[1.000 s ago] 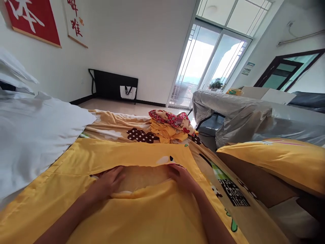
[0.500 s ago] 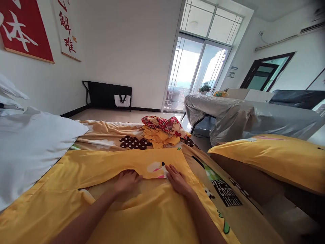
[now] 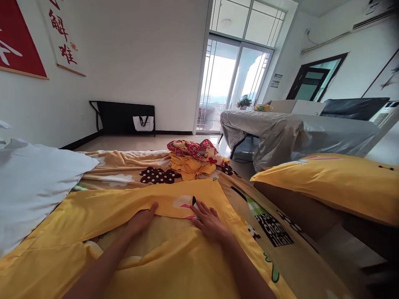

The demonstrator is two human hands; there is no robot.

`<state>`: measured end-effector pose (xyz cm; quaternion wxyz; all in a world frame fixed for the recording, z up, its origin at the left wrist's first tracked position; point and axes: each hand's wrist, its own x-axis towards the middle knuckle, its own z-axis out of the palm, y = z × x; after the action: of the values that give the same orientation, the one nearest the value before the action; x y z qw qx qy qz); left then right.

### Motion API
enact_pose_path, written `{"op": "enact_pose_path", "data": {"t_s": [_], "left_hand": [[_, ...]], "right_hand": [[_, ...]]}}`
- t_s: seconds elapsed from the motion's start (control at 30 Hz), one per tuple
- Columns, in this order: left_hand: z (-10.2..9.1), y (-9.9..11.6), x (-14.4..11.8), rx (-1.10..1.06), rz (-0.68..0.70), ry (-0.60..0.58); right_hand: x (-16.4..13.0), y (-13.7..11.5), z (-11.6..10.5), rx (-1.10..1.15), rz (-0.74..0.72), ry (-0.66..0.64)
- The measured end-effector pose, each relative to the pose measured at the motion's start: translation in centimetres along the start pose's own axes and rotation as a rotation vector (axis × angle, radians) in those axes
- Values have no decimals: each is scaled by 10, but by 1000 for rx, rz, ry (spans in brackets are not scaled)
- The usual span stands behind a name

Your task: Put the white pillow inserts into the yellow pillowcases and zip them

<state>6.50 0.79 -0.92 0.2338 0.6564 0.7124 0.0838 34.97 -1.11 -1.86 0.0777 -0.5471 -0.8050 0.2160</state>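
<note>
A yellow pillowcase (image 3: 174,261), with its far edge turned back in a flap, lies spread over a patterned blanket. My left hand (image 3: 140,219) is at the flap's near edge, its fingers tucked beneath the cloth and hidden, the thumb on top. Flat on the flap's right part, my right hand (image 3: 209,221) has its fingers stretched out, beside a printed white, pink and black figure. The flap dips between the left hand and the left side, where loose folds show.
A white pillow (image 3: 40,178) lies at left. Beyond the pillowcase sits a pile of red and yellow cloth (image 3: 193,160). A yellow pillow (image 3: 336,187) rests on a brown box at right. A plastic-covered table (image 3: 280,137) stands behind it.
My left hand has shifted left along the flap's edge, its thumb now raised onto the cloth. My right hand stays flat near the printed figure. The view has turned slightly right.
</note>
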Motion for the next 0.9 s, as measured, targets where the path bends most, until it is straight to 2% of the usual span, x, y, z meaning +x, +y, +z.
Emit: {"op": "enact_pose_path", "data": {"t_s": [0.1,0.17,0.23,0.3,0.37,0.4,0.47,0.5,0.57,0.63,0.73,0.83,0.9], "left_hand": [[-6,-8,-21,27,15,-32],[-9,-12,-46,97,149,9],[-12,-18,-72,167,336,1],[-17,-27,-89,166,469,-37],[-25,-41,-92,123,474,11],[-30,-50,-86,128,439,78],[-39,-66,-66,198,346,187],[-41,-72,-53,238,313,179],[-38,-79,-26,282,290,81],[-29,-77,-4,284,315,-10],[-15,-70,20,290,337,23],[-17,-82,34,300,311,77],[-28,-106,42,303,259,116]], "right_hand": [[0,1,0,13,-8,2],[1,3,0,25,-15,12],[3,6,0,17,-34,52],[5,9,1,-7,-64,166],[10,8,3,13,-96,324],[13,4,5,37,-104,374],[24,-12,12,54,-125,346],[31,-25,17,27,-137,289],[52,-56,28,-69,-169,173],[78,-90,41,-135,-204,137],[117,-124,56,-164,-244,136],[140,-123,58,-173,-251,130],[145,-103,49,-196,-204,95]]}}
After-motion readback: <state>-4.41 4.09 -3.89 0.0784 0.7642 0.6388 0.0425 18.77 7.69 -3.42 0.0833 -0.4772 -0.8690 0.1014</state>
